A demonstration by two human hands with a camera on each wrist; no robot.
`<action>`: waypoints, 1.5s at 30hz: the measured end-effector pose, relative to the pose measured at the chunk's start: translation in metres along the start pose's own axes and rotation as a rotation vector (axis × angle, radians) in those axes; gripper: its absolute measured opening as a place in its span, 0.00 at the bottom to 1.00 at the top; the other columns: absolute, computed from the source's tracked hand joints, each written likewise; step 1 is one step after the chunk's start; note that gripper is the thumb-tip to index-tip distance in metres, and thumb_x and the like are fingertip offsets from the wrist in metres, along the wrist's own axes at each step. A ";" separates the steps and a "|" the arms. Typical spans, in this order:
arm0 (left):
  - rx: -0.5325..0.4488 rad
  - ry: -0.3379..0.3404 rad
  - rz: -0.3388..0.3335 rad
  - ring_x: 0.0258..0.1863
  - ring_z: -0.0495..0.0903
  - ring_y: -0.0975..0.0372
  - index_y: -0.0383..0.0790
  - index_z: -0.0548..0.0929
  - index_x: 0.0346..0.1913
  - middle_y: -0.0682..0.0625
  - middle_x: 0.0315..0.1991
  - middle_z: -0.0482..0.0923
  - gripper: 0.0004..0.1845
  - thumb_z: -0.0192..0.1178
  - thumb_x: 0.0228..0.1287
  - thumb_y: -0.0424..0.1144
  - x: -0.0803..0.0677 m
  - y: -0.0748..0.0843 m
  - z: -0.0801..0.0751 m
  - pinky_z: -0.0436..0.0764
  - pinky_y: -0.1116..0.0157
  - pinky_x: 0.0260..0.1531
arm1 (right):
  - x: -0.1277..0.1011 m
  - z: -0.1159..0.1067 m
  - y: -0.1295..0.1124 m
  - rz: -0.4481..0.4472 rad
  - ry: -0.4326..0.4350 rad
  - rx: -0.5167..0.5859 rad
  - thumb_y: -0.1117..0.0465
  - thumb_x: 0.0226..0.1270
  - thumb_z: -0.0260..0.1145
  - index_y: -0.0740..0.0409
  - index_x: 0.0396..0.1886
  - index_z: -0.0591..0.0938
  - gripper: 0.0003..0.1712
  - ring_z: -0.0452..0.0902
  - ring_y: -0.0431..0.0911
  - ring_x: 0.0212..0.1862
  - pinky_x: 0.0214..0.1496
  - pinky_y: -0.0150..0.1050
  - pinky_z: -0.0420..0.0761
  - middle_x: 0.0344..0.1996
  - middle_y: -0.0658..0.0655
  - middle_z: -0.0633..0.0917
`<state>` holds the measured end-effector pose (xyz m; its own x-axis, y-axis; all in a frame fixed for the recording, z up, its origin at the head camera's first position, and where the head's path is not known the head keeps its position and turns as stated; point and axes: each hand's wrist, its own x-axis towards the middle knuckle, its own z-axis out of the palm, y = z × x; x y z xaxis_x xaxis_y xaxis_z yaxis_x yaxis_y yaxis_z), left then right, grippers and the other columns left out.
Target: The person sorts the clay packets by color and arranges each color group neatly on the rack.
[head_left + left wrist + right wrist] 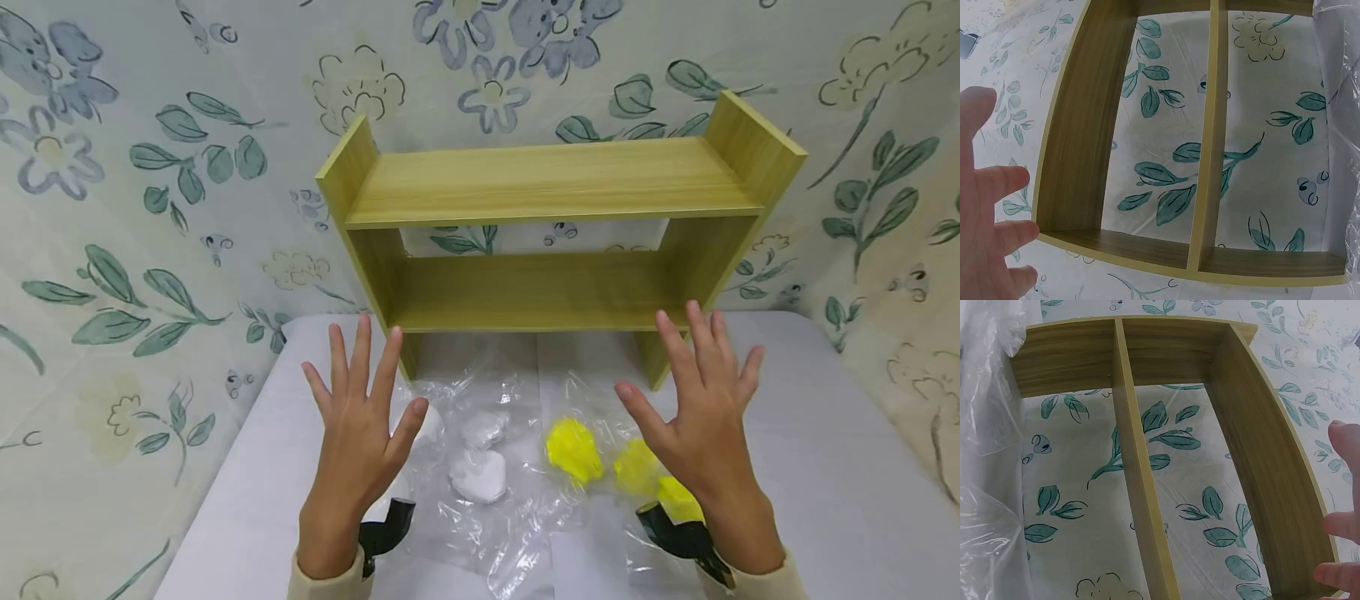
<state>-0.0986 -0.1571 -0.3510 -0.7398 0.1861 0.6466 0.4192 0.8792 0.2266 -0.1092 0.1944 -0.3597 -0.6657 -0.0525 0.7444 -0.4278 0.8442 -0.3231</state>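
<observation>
Both hands are held up with fingers spread, and neither grips anything. My left hand hovers over the left of the table, in front of white lumps in clear plastic bags. On the other side my right hand overlaps the yellow lumps, also in clear plastic, and partly hides one. Beyond the hands stands a two-tier wooden shelf. In the left wrist view, the left fingers show at the left edge. The right fingers appear at the right edge of the right wrist view.
The shelf stands at the back of a white-covered table, close to a wall with flower and leaf print. Black wrist mounts sit at both wrists, above pale sleeves.
</observation>
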 end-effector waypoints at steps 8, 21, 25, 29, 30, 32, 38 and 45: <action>-0.004 0.017 0.005 0.75 0.34 0.43 0.51 0.54 0.76 0.44 0.77 0.42 0.38 0.33 0.70 0.66 0.000 -0.002 0.000 0.28 0.29 0.59 | -0.002 -0.002 0.000 0.010 -0.009 0.005 0.25 0.60 0.49 0.51 0.72 0.64 0.49 0.44 0.61 0.75 0.68 0.68 0.26 0.74 0.60 0.57; 0.001 0.024 0.006 0.75 0.34 0.42 0.51 0.53 0.76 0.45 0.78 0.40 0.38 0.33 0.70 0.66 0.002 -0.005 -0.001 0.27 0.30 0.60 | 0.000 -0.003 0.001 0.004 -0.001 0.011 0.25 0.60 0.49 0.51 0.72 0.64 0.49 0.43 0.62 0.75 0.67 0.69 0.25 0.74 0.63 0.57; -0.002 0.031 0.001 0.75 0.34 0.42 0.50 0.54 0.76 0.45 0.78 0.41 0.38 0.34 0.70 0.66 0.002 -0.006 -0.003 0.26 0.30 0.60 | 0.000 -0.003 -0.001 0.001 -0.017 0.004 0.24 0.60 0.48 0.50 0.72 0.64 0.49 0.42 0.62 0.75 0.67 0.68 0.26 0.75 0.62 0.55; -0.013 0.031 -0.006 0.75 0.35 0.42 0.50 0.55 0.76 0.46 0.78 0.40 0.37 0.34 0.70 0.66 0.000 -0.007 -0.006 0.27 0.30 0.60 | -0.002 -0.005 -0.003 0.007 -0.032 -0.001 0.23 0.59 0.47 0.49 0.72 0.64 0.49 0.42 0.63 0.75 0.68 0.68 0.27 0.75 0.61 0.54; -0.014 0.032 -0.008 0.75 0.35 0.42 0.50 0.55 0.76 0.46 0.78 0.41 0.37 0.34 0.70 0.66 -0.001 -0.007 -0.006 0.27 0.30 0.60 | -0.003 -0.005 -0.003 0.007 -0.036 -0.005 0.24 0.59 0.47 0.48 0.72 0.64 0.49 0.42 0.63 0.75 0.68 0.68 0.27 0.75 0.61 0.54; -0.013 0.033 -0.012 0.75 0.34 0.42 0.49 0.55 0.75 0.45 0.78 0.41 0.38 0.34 0.70 0.66 -0.002 -0.007 -0.007 0.27 0.30 0.60 | -0.004 -0.006 -0.004 0.007 -0.044 -0.009 0.24 0.60 0.47 0.48 0.73 0.63 0.49 0.42 0.62 0.75 0.68 0.68 0.26 0.75 0.61 0.53; -0.010 0.043 -0.017 0.75 0.34 0.43 0.50 0.54 0.76 0.45 0.78 0.42 0.38 0.33 0.70 0.66 -0.001 -0.008 -0.011 0.27 0.30 0.60 | -0.005 -0.010 -0.003 0.009 -0.050 0.002 0.24 0.61 0.46 0.48 0.74 0.61 0.49 0.40 0.61 0.76 0.68 0.66 0.24 0.76 0.60 0.53; -0.022 0.065 -0.039 0.75 0.35 0.44 0.47 0.54 0.76 0.48 0.78 0.40 0.39 0.34 0.69 0.67 0.003 -0.010 -0.016 0.26 0.32 0.62 | -0.004 -0.012 0.000 0.009 -0.035 0.032 0.25 0.62 0.47 0.50 0.73 0.62 0.48 0.41 0.62 0.75 0.67 0.67 0.24 0.75 0.61 0.54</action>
<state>-0.0965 -0.1724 -0.3401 -0.7206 0.1225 0.6824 0.4028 0.8751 0.2683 -0.0994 0.2011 -0.3560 -0.6904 -0.0636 0.7206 -0.4403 0.8273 -0.3489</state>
